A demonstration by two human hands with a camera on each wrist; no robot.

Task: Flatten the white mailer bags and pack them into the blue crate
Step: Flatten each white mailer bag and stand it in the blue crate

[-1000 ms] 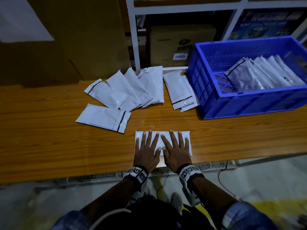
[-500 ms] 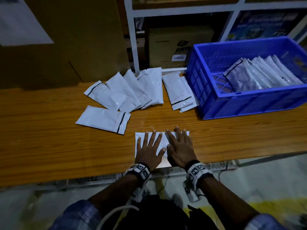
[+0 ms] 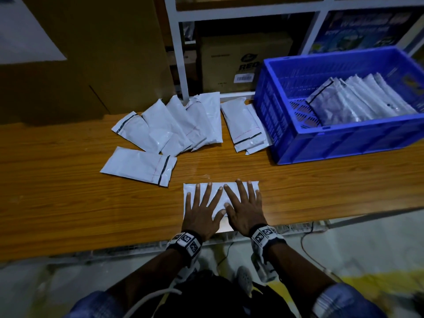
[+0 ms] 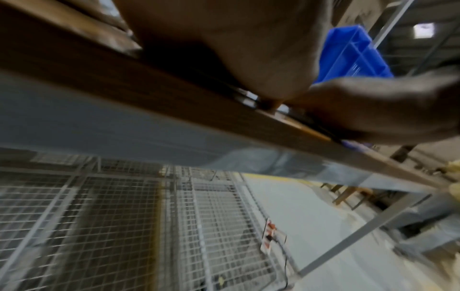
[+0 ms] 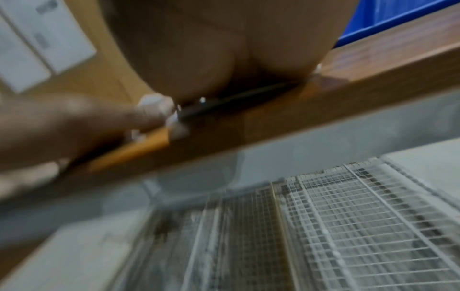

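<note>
Hands: two, side by side at the lower middle of the head view, thumbs close together.
Left hand (image 3: pixel 203 213): flat, its grip spread open, fingers straight, pressing down on the mailer under the hands (image 3: pixel 216 191).
Right hand (image 3: pixel 244 208): also flat with fingers splayed, grip open, pressing the right half of the same bag.
Mailer under the hands: one, lying crosswise on the worktop (image 3: pixel 68 198) near its front edge.
Single mailer (image 3: pixel 137 166): one, alone, up and left of the hands, dark strip at its right end.
Fanned mailers (image 3: pixel 174 125): about five, overlapping, in the upper middle of the frame.
Pair by the crate (image 3: pixel 243 122): two or three stacked; the exact count is unclear.
Blue crate (image 3: pixel 344 143): one, at the upper right, standing on the worktop.
Packed mailers (image 3: pixel 358 104): roughly six, leaning in a row in the crate's right part.
Cardboard box (image 3: pixel 229 65): one, on the shelf behind.
Head view only: the bags, counts and finger spread.
Left wrist view only: the palm from below, the worktop's front edge (image 4: pixel 174 98), wire mesh (image 4: pixel 99 226) beneath, and a corner of the crate.
Right wrist view only: blurred, palm heel on the worktop's edge, mesh at the lower right.
</note>
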